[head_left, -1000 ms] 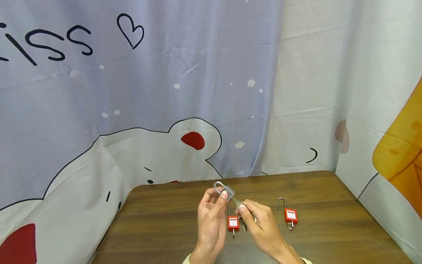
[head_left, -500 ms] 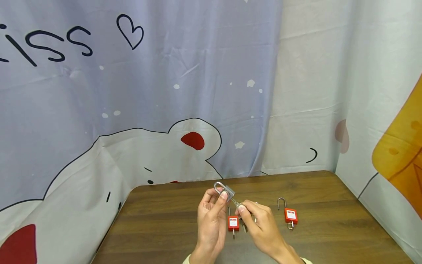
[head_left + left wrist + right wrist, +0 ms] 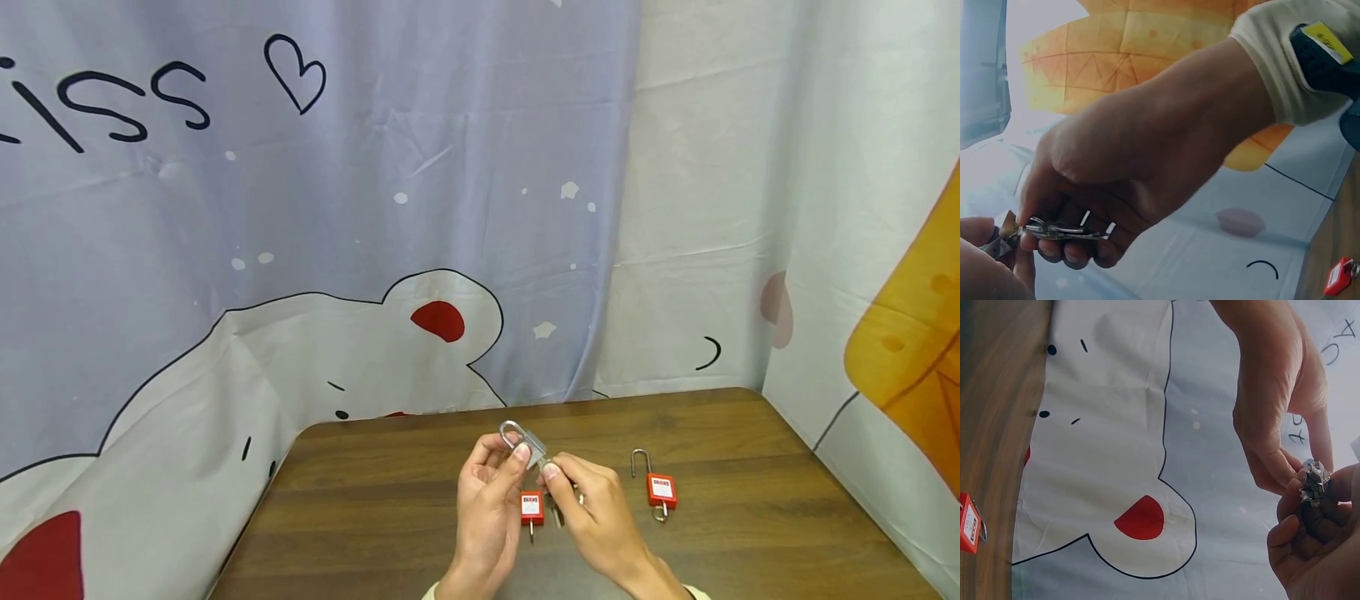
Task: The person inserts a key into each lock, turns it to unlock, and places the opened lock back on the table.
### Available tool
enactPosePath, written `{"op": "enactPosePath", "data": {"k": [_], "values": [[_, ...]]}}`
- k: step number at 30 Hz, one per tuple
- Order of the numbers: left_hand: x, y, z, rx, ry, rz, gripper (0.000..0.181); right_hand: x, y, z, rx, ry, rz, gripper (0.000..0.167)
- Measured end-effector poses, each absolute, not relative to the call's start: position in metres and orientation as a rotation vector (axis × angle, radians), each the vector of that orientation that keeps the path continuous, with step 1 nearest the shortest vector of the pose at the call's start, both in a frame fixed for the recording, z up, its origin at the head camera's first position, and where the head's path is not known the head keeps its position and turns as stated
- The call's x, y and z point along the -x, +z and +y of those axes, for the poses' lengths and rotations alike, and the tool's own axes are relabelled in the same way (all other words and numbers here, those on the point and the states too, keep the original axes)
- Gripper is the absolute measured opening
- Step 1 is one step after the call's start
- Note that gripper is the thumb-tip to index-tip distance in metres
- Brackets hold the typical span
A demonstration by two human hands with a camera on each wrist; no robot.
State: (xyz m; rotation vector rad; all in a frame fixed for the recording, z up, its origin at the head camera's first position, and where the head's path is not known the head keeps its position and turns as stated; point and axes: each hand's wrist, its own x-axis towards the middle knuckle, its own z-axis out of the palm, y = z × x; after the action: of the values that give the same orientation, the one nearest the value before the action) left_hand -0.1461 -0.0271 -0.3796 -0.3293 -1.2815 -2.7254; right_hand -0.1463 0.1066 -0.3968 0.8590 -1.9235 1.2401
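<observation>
My left hand [image 3: 483, 508] holds a silver padlock [image 3: 533, 450] between thumb and fingers, its curved shackle sticking out at upper left. The fingers of my right hand [image 3: 596, 504] pinch a key at the padlock's lower end, and little of that key shows. More keys [image 3: 1063, 232] of the bunch hang under the right hand's fingers in the left wrist view. In the right wrist view the keys [image 3: 1314, 484] lie between both hands' fingertips, and the padlock is mostly hidden. Just behind the hands, a red padlock [image 3: 532, 508] lies on the table, partly covered.
On the right of the wooden table [image 3: 360, 508], another red padlock [image 3: 662, 492] lies with its shackle raised and a ring at its lower end. A printed curtain [image 3: 450, 167] hangs behind the table's back edge and along its right side.
My left hand and the silver padlock have shifted slightly right and down, closer to the right hand. Less of the key shows between them. The right hand stays almost still.
</observation>
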Motion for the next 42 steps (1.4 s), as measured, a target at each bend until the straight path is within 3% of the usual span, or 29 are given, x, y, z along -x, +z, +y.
{"op": "enactPosePath", "data": {"k": [14, 18, 35, 42], "values": [[0.15, -0.388, -0.029, 0.384, -2.61, -1.529, 0.013, 0.144, -0.396, 0.109, -0.854, 1.496, -1.964, 0.029], [0.149, -0.389, -0.03, 0.407, -2.565, -1.617, 0.007, 0.142, -0.396, 0.11, -0.887, 1.737, -1.962, 0.027], [0.145, -0.391, -0.036, 0.623, -2.512, -1.665, 0.011, 0.14, -0.396, 0.117, -1.129, 2.836, -1.588, 0.038], [0.144, -0.392, -0.035, 0.565, -2.496, -1.688, 0.015, 0.144, -0.401, 0.117, -1.211, 3.1, -1.337, 0.039]]}}
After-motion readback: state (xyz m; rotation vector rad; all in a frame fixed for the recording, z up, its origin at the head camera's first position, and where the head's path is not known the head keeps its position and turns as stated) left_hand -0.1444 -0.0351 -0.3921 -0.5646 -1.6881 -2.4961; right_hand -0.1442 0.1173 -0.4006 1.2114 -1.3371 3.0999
